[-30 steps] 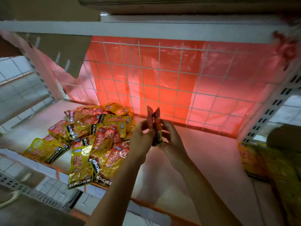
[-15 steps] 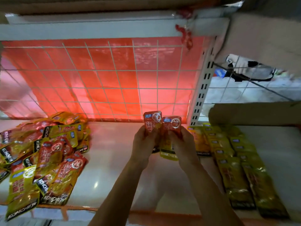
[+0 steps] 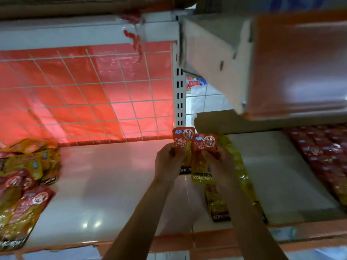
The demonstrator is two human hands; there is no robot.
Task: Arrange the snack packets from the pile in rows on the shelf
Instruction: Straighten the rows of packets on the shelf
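Since half a second earlier, both held packets have been carried rightward along the shelf (image 3: 112, 175), so that they are now seen before the foot of the upright post (image 3: 179, 91) at the shelf's back edge, well apart from the pile (image 3: 24, 184) left at its left end. One packet is gripped in each hand. The left packet (image 3: 181, 141) is pinched about its middle by the curled fingers of the left hand (image 3: 170, 162), and the right packet (image 3: 205, 145) is pinched likewise by the right hand (image 3: 219, 162). Their red tops are shown above the fingers and their lower bands below them. The right packet is held slightly lower and is overlapped onto the edge of the left one. Both are held upright and clear of the shelf surface. The carrying step is judged to be nearly done and placing to be in hand. A row of yellow packets (image 3: 217, 203) is laid from back edge to front edge just beneath the right hand. For the next move, the packets would need to be separated, lowered flat and lined up beside that row, with neither laid across it.
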